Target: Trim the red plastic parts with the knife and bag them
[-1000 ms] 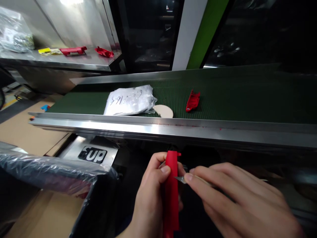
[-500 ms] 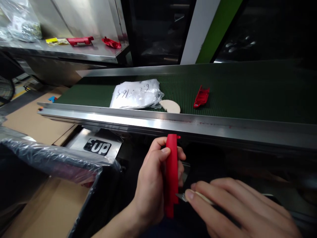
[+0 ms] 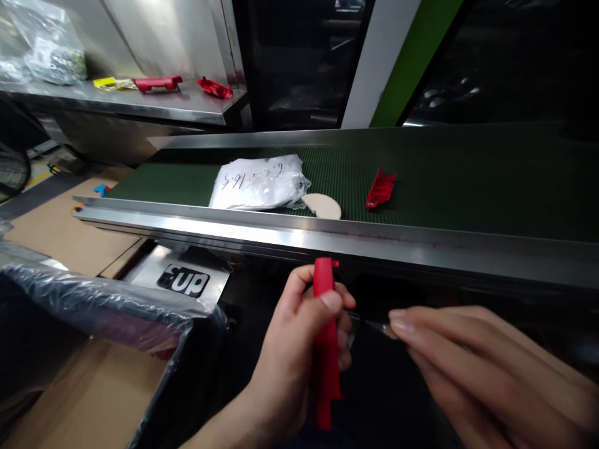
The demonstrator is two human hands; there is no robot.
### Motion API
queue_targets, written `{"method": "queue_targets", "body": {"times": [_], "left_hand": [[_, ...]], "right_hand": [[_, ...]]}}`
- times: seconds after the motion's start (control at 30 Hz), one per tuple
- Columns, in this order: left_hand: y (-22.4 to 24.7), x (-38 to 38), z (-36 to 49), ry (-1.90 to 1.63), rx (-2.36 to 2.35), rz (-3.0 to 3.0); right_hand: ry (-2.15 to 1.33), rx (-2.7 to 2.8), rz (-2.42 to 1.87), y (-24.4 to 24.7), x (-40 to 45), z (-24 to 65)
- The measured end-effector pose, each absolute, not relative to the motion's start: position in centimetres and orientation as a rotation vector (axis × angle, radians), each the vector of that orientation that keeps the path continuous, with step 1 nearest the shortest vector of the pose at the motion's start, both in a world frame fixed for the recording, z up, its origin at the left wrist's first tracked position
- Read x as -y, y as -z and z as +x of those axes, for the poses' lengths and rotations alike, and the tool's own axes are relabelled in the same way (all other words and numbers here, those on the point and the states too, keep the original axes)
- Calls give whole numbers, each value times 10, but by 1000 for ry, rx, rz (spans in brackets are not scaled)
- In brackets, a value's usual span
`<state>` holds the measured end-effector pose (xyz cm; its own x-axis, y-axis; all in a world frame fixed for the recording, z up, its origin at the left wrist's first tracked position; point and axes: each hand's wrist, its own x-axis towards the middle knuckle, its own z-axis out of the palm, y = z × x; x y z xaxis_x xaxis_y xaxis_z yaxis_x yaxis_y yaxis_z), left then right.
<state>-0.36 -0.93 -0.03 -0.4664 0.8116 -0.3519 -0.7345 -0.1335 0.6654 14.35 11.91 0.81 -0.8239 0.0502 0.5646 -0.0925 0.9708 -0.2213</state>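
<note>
My left hand (image 3: 299,355) grips a long red plastic part (image 3: 325,349) upright, thumb pressed on its front near the top. My right hand (image 3: 482,368) pinches a small blade (image 3: 374,325) between thumb and fingers, its tip pointing left and close to the part's right edge. Both hands are below the steel front rail (image 3: 327,240) of a green conveyor belt (image 3: 468,181). Another red plastic part (image 3: 380,188) lies on the belt.
On the belt lie a white plastic bag (image 3: 259,182) with handwriting and a beige disc (image 3: 322,206). A steel shelf (image 3: 154,103) at the back left carries two red parts and bags. A box lined with plastic film (image 3: 107,305) stands at lower left.
My right hand has drawn the blade up along the red part's right edge, from near its lower end to mid-height. My left thumb has slid a little over the part's front.
</note>
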Motion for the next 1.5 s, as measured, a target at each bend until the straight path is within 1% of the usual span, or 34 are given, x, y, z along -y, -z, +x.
{"method": "queue_targets", "body": {"times": [0.1, 0.2, 0.37, 0.6, 0.9, 1.0, 1.2, 1.3, 1.5], "left_hand": [[2, 17, 4, -1715, -1035, 201], [-1, 21, 9, -1700, -1086, 229], [-6, 22, 11, -1691, -1094, 223], [-3, 22, 11, -1672, -1131, 245], [-3, 22, 9, -1647, -1088, 235], [-1, 23, 8, -1659, -1054, 227], [3, 26, 5, -1563, -817, 276], [3, 25, 1, -1534, -708, 306], [3, 20, 1, -1612, -615, 252]], "right_hand": [[-215, 2541, 9, -15, -127, 134], [-158, 2557, -28, -18, -124, 127], [-140, 2538, -84, -16, -117, 123], [-125, 2543, -59, -17, -119, 125], [-19, 2561, -37, -12, -125, 130], [-77, 2536, -62, -12, -124, 130], [-352, 2494, -54, -16, -118, 130], [-387, 2455, -62, -16, -115, 124], [-375, 2413, -66, -13, -114, 123]]}}
